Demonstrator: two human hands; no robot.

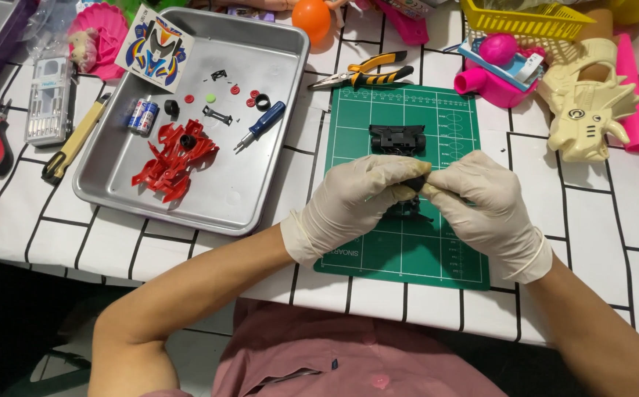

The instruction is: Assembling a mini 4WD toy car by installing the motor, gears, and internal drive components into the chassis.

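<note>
Landmark: green rectangular cutting mat (378,257) with a white grid, lying on the white black-lined tablecloth (591,220).
Left hand: left hand (352,202) in a cream rubber glove, above the mat's middle, fingers curled and pinching a small black plastic part (416,184).
Right hand: right hand (481,202), gloved alike, meets the left over the mat, thumb and fingers pinching the same part from the other side.
Black part: held between both hands just above the mat; mostly hidden.
Black plastic chassis piece (397,138): on the mat's upper half, beyond the hands.
Steel tray (260,55): left of the mat, holding a red toy car body (172,158) and a blue-handled screwdriver (260,125).
Yellow-and-black pliers (367,72): just above the mat.
</note>
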